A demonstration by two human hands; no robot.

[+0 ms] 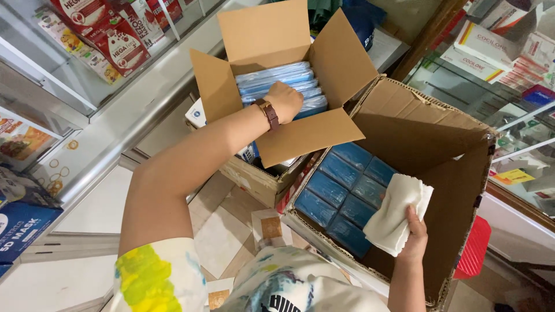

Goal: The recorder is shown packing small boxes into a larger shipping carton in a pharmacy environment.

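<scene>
- The left hand (284, 101) reaches into the small box (289, 86), which stands open with all four flaps out, just left of the big box (439, 144).
- Its fingers are curled down onto the blue packs (277, 78) stacked inside; whether they are clamped on a pack I cannot tell, as the knuckles hide the tips.
- A brown watch (267, 113) sits on that wrist, at the small box's near flap.
- The right hand (413, 234) is over the big box's near right side, its fingers closed around a white cloth (396, 214), which is bunched and folded.
- Under the cloth, dark blue boxes (341, 193) lie flat in rows on the big box's bottom, packed edge to edge.
- The small box rests on another carton (260, 182), which touches the big box's left wall.
- A red stool (474, 248) stands just right of the big box, on the floor.
- Glass shelves (87, 52) with red packets run well left of the big box; more glass shelves with white cartons (480, 46) are behind its right side.
- Beige floor tiles (222, 231) show near the big box's left corner.
</scene>
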